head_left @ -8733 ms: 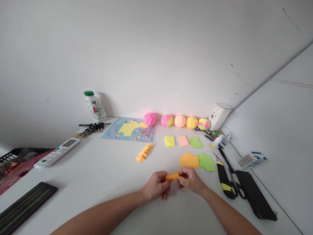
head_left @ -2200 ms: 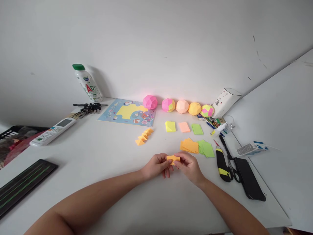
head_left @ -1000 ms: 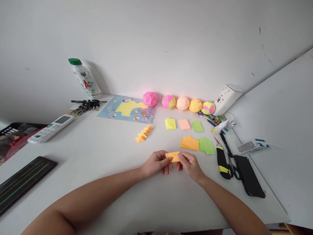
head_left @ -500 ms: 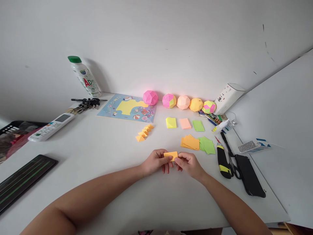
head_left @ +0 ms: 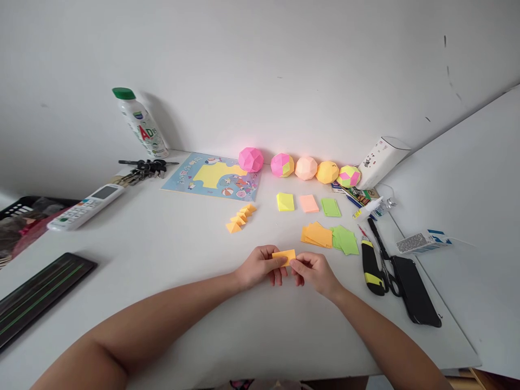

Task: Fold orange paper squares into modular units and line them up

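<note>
Between my hands is a small orange paper (head_left: pixel 287 254), apparently folded into a narrow rectangle. My left hand (head_left: pixel 262 266) pinches its left end, thumb on the near face. At its right end, my right hand (head_left: pixel 316 272) grips the lower corner between thumb and fingers. Beyond and to the left lies a row of folded orange paper pieces (head_left: pixel 241 218). Orange sheets (head_left: pixel 318 235) and green sheets (head_left: pixel 345 240) are fanned out beyond my right hand. Farther back are a yellow pad (head_left: pixel 285 202), a peach pad (head_left: pixel 309 203) and a green pad (head_left: pixel 331 207).
Several faceted paper balls (head_left: pixel 306 168) line the wall beside a white box (head_left: pixel 384 161). A utility knife (head_left: pixel 371 268), scissors (head_left: pixel 390 279) and a black case (head_left: pixel 416 292) lie right. Left are a bottle (head_left: pixel 142 124), keys (head_left: pixel 144 170), a remote (head_left: pixel 87 207) and a dark tablet-like slab (head_left: pixel 44 295).
The camera view has shifted very slightly. Both hands stay on the orange paper in nearly the same pose, and the things on the table have not moved.
</note>
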`<state>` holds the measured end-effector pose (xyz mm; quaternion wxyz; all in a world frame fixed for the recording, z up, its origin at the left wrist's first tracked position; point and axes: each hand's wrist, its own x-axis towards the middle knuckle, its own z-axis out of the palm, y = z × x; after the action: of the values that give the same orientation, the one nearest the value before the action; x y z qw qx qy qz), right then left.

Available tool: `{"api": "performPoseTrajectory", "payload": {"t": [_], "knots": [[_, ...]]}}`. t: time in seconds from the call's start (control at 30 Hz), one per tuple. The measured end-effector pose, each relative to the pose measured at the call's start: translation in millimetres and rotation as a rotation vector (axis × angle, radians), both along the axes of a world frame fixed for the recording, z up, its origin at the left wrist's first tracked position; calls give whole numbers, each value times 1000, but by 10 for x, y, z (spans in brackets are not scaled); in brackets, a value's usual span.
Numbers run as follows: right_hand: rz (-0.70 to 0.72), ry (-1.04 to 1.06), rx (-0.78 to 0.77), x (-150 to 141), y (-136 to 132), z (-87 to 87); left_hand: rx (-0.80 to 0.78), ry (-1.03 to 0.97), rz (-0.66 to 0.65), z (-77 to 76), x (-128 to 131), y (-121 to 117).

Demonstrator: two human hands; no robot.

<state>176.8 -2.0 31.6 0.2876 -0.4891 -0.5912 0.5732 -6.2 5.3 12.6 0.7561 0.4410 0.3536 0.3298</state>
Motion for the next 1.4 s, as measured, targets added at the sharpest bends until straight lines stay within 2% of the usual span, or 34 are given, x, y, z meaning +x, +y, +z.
{"api": "performPoseTrajectory", "payload": {"t": [0.6,1.07,1.23,1.4], "knots": [[1,-7,-12,8,4,-24,32,48,-23,-30,-1,-8],[93,-107,109,6,-2,31,61,56,-67,-33,5,-17],[13,-71,213,-14,-32,23,61,43,-44,-25,15,-18],[-61,-58,228,-44,-58,1,56,42,-44,-21,21,-12]]}}
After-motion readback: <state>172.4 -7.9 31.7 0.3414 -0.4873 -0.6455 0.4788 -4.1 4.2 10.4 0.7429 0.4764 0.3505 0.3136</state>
